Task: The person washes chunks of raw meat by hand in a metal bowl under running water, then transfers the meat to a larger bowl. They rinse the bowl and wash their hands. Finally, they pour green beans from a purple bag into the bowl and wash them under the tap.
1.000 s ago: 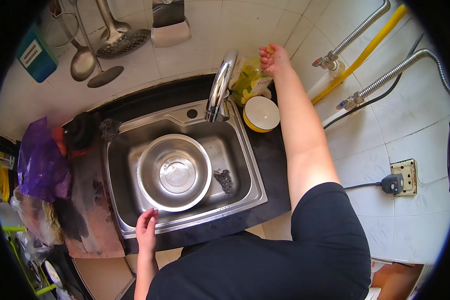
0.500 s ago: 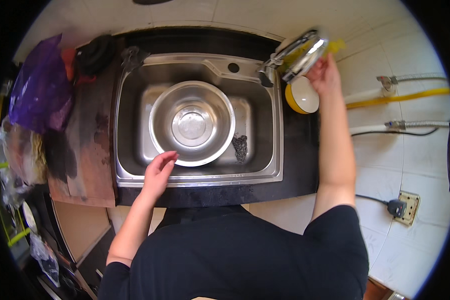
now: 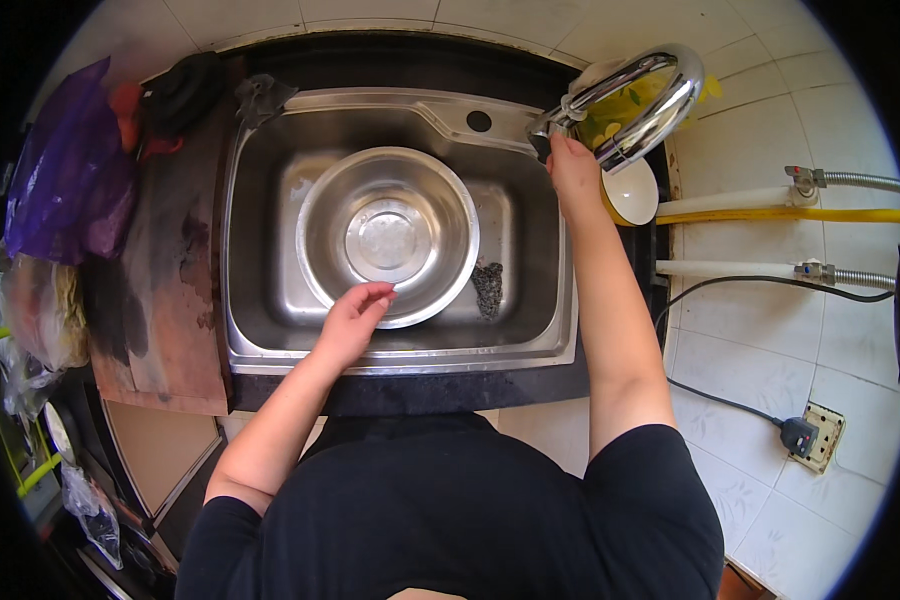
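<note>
A round stainless steel basin (image 3: 438, 240) sits in the metal sink (image 3: 270, 240). My left hand (image 3: 354, 322) is over the basin's near rim, its fingers loosely bent and nothing seen in them. Whether it touches the rim, I cannot tell. At the sink's far right corner my right hand (image 3: 576, 176) closes on the handle at the base of the chrome faucet (image 3: 660, 115). The handle is mostly hidden by my fingers. The faucet's curved spout points right, above a yellow bowl (image 3: 630, 194) with a white inside. No running water shows.
A dark scrubbing pad (image 3: 487, 290) lies in the sink, right of the basin. A wooden board (image 3: 160, 330) borders the sink on the left, with a purple plastic bag (image 3: 65, 180) beyond it. Pipes and a yellow hose (image 3: 770, 213) run along the right wall.
My right hand has come left from beside the spout onto the faucet's base. My left hand has shifted right along the basin's near rim. The spout now appears farther right.
</note>
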Available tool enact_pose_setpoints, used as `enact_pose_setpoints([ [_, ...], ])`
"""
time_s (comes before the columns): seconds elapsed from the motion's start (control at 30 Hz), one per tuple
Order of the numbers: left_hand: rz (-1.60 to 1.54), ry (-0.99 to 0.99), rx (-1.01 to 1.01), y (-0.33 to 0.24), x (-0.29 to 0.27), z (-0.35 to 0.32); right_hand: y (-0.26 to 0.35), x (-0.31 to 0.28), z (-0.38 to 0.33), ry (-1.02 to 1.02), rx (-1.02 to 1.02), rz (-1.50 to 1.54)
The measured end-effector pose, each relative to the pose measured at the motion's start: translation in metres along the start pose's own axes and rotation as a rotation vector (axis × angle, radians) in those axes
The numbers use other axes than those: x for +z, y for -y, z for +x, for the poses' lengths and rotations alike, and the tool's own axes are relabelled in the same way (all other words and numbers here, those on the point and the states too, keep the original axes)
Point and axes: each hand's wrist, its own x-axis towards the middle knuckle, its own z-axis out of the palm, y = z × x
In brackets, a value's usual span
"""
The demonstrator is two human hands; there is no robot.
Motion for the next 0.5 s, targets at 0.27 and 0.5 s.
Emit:
enact_pose_setpoints([
  [0.27,0.080,-0.059,0.091,0.030,0.008,0.027,-0.020,0.049,-0.110,0.253,0.422,0.762],
  [0.5,0.575,-0.140,0.457,-0.004,0.084,0.072,-0.050,0.093,-0.107,0.277,0.740,1.222],
])
